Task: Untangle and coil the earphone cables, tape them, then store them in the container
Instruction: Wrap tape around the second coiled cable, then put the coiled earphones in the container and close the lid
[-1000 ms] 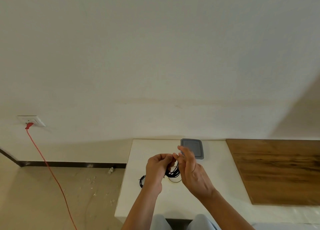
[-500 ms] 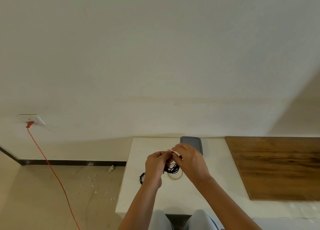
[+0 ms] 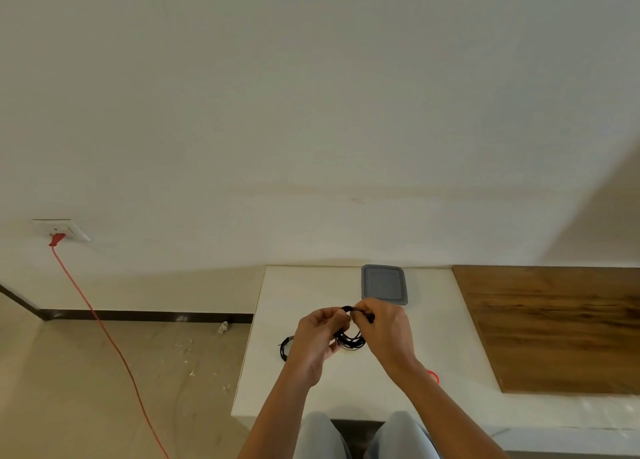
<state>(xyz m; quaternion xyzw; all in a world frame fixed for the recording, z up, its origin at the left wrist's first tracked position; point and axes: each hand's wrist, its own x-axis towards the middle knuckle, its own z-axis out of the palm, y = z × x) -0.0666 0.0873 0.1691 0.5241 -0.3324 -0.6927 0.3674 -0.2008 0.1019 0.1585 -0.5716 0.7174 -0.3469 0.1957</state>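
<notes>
The right hand [image 3: 384, 334], fingers spread a second ago, has curled in and pinches the top of the black earphone coil [image 3: 353, 341]. The left hand [image 3: 317, 341] grips it opposite, over the white table [image 3: 304, 292]. Bare tabletop runs to the near edge. One grey container [image 3: 383, 284] sits at the far edge, and a second cable [image 3: 284, 347] lies left.

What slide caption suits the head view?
Left hand and right hand pinch a coiled black earphone cable over the white table.
</notes>
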